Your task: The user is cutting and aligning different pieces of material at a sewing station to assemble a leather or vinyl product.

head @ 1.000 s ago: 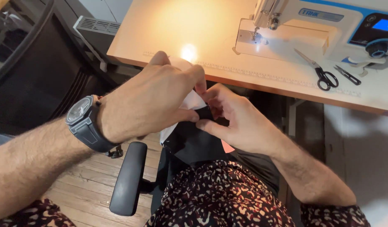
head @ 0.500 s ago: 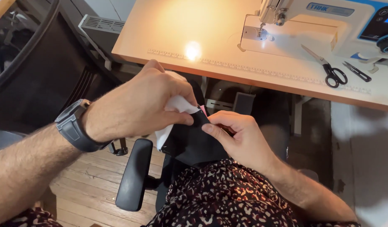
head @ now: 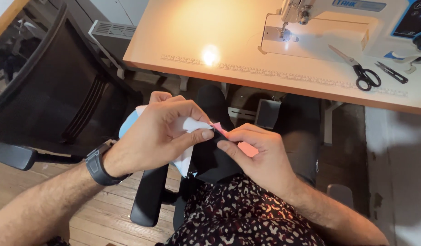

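My left hand (head: 158,134), with a dark watch on the wrist, pinches a small bundle of fabric pieces: white cloth (head: 185,136), a pale blue piece (head: 127,125) and a pink edge (head: 218,128). My right hand (head: 258,152) holds a black fabric piece (head: 210,159) against them, fingertips meeting the left thumb. Both hands hover over my lap, below the table's front edge.
A sewing machine (head: 356,23) with its lamp on stands on the wooden table (head: 196,41) at the far right. Black-handled scissors (head: 363,73) and small snips (head: 392,73) lie beside it. A black chair (head: 51,100) sits at left, an armrest (head: 149,198) below my hands.
Both hands have stayed together on the fabric while shifting slightly lower in view. The black piece shows more under my right fingers.
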